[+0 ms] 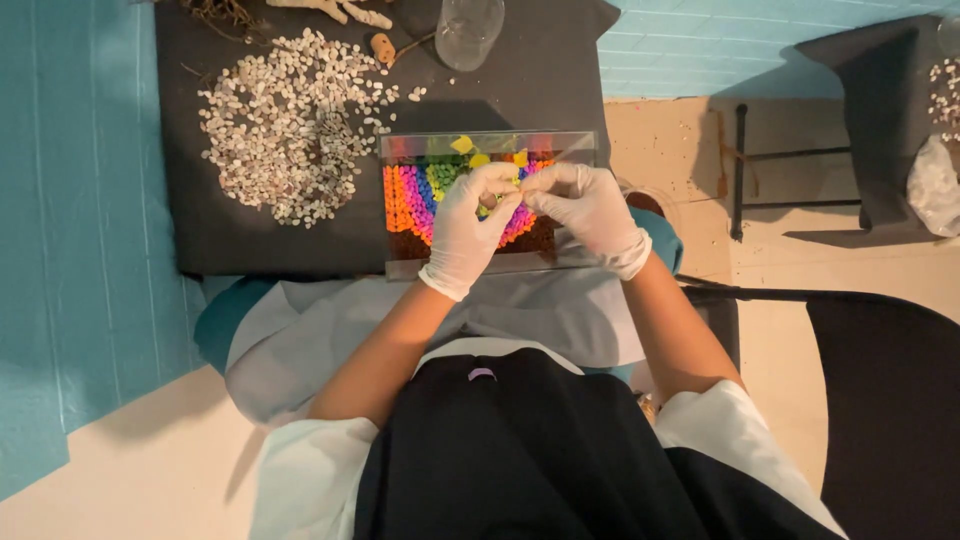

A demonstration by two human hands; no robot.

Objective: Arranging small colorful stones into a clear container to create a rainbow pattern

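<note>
At frame centre, the gloved left hand (pixel 470 232) and right hand (pixel 588 208) pinch together a small yellow piece (pixel 497 207) over the clear tray (pixel 400 146) of rainbow-coloured pieces; white shells (pixel 285 130) lie upper left on the surface (pixel 540 80).

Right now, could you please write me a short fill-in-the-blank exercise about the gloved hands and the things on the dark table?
1. Both hands, left hand and right hand, wear thin white ____.
2. The hands meet over a clear rectangular tray of ____ coloured pieces.
3. The pile of small pale shells lies on the black tablecloth, on the tray's ____ side.
4. The clear glass jar lies beyond the tray, on the ____ tablecloth.

Missing words: gloves; rainbow; left; black
</note>
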